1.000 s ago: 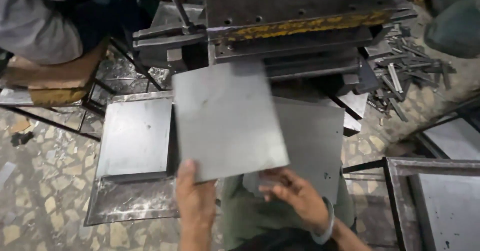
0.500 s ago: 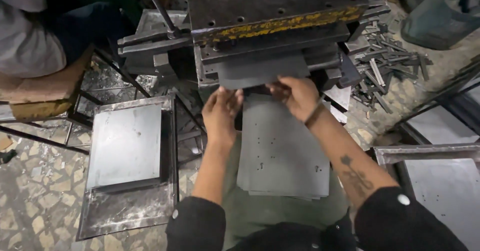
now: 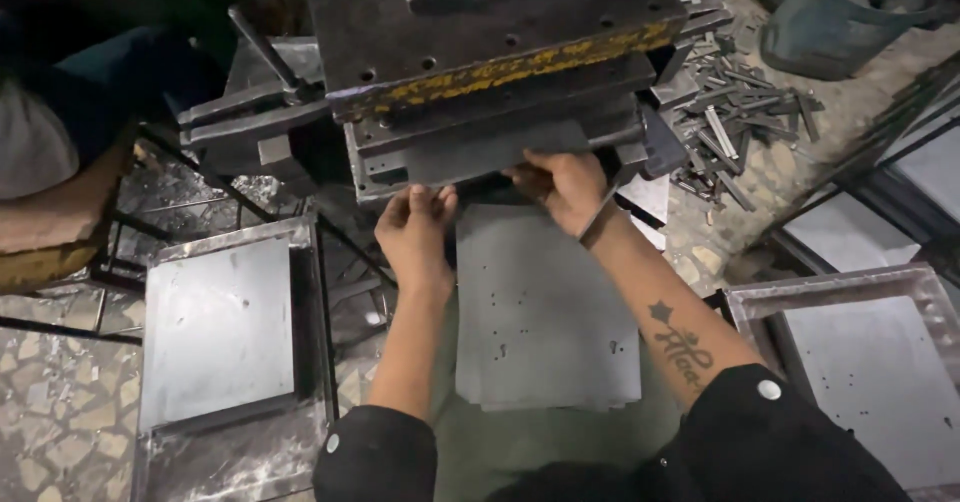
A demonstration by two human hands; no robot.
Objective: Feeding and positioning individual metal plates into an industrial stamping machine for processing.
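Observation:
Both my hands are pressed against the near edge of a grey metal sheet point(image 3: 470, 155) lying in the slot of a heavy press point(image 3: 480, 52). My left hand point(image 3: 415, 230) has its fingertips on the sheet's edge at the left. My right hand point(image 3: 562, 184) grips the same edge further right, fingers curled over it. Most of the sheet is hidden inside the press. On my lap, below my hands, lies a stack of punched grey sheets point(image 3: 545, 312).
A metal tray point(image 3: 300, 252) at the left holds a stack of plain sheets point(image 3: 215, 332). Another tray point(image 3: 830, 287) with sheets stands at the right. Scrap metal strips point(image 3: 740, 122) litter the floor at upper right. A seated person point(image 3: 40, 152) is at far left.
A second ago I held the sheet up flat in front of the press. I then slid it into the slot, and now it is further in, with my hands at its near edge.

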